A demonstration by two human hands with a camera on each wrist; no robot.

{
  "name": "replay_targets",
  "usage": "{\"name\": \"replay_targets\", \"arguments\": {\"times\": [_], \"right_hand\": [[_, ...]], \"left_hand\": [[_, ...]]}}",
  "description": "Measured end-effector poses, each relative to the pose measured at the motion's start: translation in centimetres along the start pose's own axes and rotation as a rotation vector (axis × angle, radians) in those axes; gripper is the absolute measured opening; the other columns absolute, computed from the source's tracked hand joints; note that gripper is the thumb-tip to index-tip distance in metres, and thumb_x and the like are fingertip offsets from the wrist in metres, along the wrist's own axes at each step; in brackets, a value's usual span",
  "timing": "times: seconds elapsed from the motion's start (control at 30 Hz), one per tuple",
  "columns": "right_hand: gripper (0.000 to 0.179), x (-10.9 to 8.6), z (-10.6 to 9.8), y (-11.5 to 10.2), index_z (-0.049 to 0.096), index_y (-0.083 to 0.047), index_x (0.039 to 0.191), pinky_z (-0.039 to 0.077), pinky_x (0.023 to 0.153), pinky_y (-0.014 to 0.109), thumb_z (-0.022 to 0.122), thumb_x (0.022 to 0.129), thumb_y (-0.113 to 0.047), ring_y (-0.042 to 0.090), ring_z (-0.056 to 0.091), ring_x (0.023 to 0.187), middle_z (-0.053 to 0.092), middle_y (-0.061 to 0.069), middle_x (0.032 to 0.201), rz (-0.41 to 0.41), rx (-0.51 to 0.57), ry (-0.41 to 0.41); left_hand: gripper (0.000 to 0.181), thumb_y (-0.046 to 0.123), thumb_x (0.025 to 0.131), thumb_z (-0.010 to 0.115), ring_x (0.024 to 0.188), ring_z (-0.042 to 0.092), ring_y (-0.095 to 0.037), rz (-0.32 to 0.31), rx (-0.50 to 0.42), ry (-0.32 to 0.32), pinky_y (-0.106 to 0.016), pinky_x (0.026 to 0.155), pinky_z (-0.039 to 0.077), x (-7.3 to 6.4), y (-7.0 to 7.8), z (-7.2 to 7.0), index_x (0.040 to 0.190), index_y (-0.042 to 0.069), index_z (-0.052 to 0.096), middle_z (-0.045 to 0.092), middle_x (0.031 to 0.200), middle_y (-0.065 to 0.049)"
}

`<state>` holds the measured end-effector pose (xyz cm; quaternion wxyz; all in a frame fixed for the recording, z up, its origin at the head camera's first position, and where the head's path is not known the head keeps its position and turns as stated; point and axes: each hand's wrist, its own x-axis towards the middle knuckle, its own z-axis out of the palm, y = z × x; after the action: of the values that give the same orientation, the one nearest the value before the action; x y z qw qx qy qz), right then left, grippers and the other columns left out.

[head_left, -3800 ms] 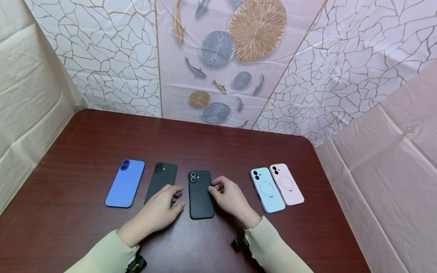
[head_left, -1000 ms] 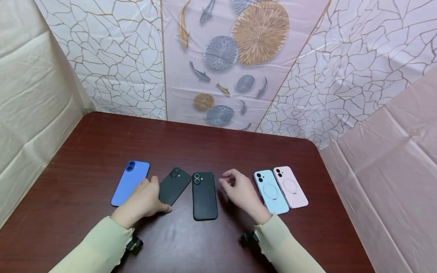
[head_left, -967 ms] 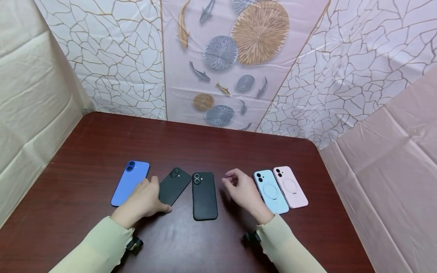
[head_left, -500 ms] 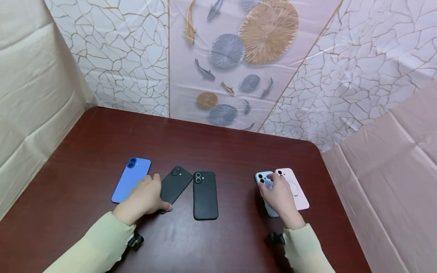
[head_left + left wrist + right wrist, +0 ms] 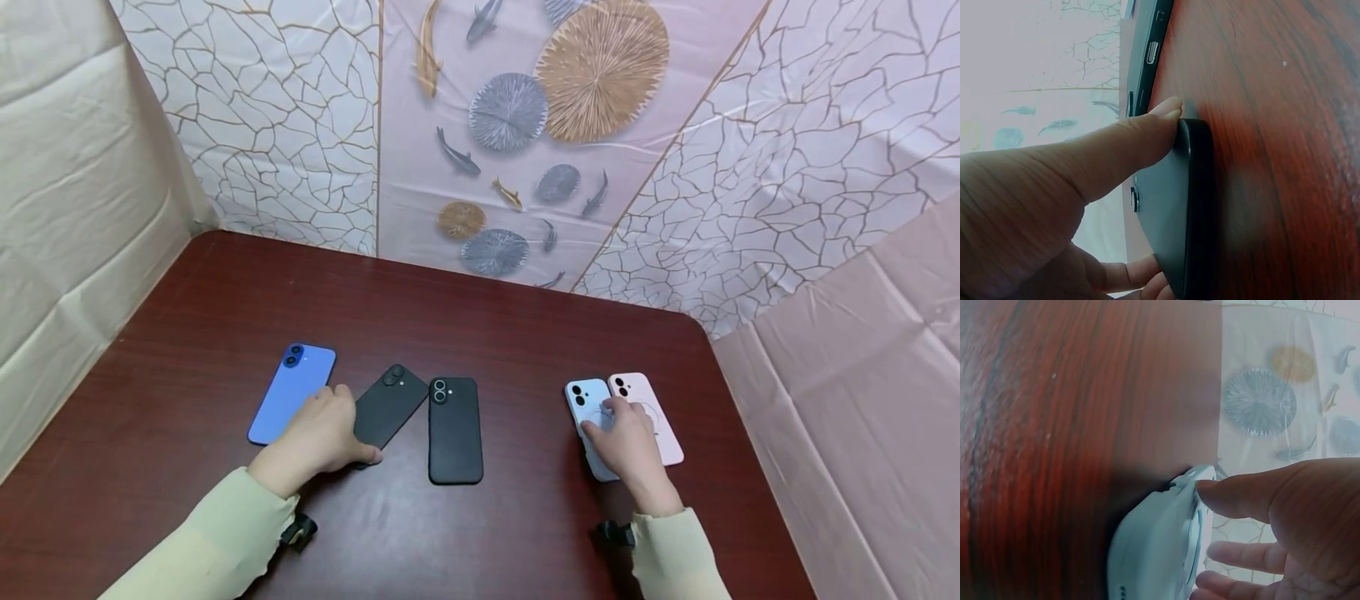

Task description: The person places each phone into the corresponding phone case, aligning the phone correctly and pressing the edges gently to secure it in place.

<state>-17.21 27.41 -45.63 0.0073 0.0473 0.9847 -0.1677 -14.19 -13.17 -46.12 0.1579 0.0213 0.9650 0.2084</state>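
My left hand (image 5: 318,429) grips a black phone (image 5: 393,400) that lies slanted, thumb on its near right edge and fingers along its left side. In the left wrist view that phone (image 5: 1169,200) spans from the thumb to the fingers, close to the table. A second black phone (image 5: 455,433), its lenses ringed in silver, lies just to the right, upper corners near each other. On the right, my right hand (image 5: 630,442) covers part of a light blue phone (image 5: 588,392). In the right wrist view, my thumb rests at the edge of this phone (image 5: 1154,544), fingers loosely extended over its back.
A blue phone (image 5: 292,396) lies left of my left hand, partly covered by it. Beside the light blue phone is a pink phone (image 5: 667,437) with a ring on its back. All lie on a dark red wooden table (image 5: 525,350) with patterned cloth (image 5: 510,192) behind it.
My left hand went from beside the first black phone to gripping it, and that phone has turned clockwise. My right hand left the second black phone's side and moved right onto the light blue phone.
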Motion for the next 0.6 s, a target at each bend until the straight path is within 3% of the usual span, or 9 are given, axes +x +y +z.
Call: {"name": "replay_targets", "arguments": {"times": [0.3,0.6], "right_hand": [[0.064,0.01,0.14,0.2,0.05,0.01,0.127,0.039,0.086,0.057,0.071,0.085,-0.034,0.049,0.048,0.107,0.054,0.033,0.116,0.041,-0.018,-0.003],[0.065,0.26,0.29,0.32,0.051,0.01,0.127,0.04,0.086,0.058,0.072,0.085,-0.035,0.05,0.049,0.108,0.055,0.034,0.116,0.058,-0.023,-0.01]], "left_hand": [[0.095,0.055,0.062,0.086,0.089,0.053,-0.036,0.0,0.016,-0.012,-0.047,0.076,0.047,-0.1,0.08,0.02,0.113,-0.014,0.045,0.052,0.095,-0.021],[0.1,0.052,0.065,0.085,0.102,0.05,-0.041,0.022,0.005,0.008,-0.051,0.085,0.044,-0.37,0.1,0.37,0.124,-0.017,0.043,0.051,0.11,-0.027]]}}
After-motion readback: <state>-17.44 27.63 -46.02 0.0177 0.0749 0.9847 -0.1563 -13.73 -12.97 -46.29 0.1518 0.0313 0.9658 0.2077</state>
